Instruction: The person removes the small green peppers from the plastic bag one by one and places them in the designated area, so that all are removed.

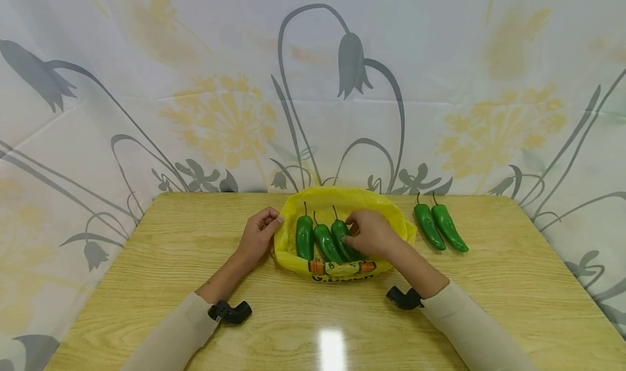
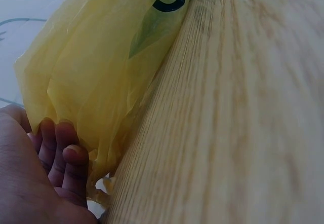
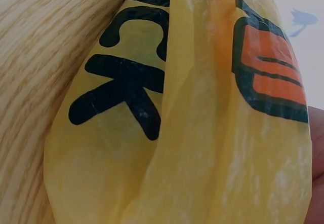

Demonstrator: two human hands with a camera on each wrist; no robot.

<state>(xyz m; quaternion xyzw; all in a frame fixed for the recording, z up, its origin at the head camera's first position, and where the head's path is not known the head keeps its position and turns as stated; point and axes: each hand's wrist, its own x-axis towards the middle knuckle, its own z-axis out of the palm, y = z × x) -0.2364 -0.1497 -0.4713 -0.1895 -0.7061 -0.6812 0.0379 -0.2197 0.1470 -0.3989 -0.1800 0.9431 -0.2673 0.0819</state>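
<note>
A yellow plastic bag [image 1: 293,261] with printed dark letters [image 3: 124,77] lies on the table, its mouth spread wide. Inside it are three green chili peppers, side by side: a left one [image 1: 304,238], a middle one [image 1: 326,243] and a right one [image 1: 338,231]. My left hand [image 1: 256,234] pinches the bag's left rim; its curled fingers [image 2: 71,168] show against the yellow film. Reaching over the right rim, my right hand [image 1: 374,234] holds the right pepper between thumb and fingers. The bag wall hides most of that hand in the right wrist view.
To the right of the bag, two more green peppers lie close together, a nearer-left one [image 1: 429,227] and a right one [image 1: 449,228]. The wooden table [image 1: 274,327] ends at a flower-patterned cloth [image 1: 430,45] behind. Black wrist cameras [image 1: 230,311] sit on both wrists.
</note>
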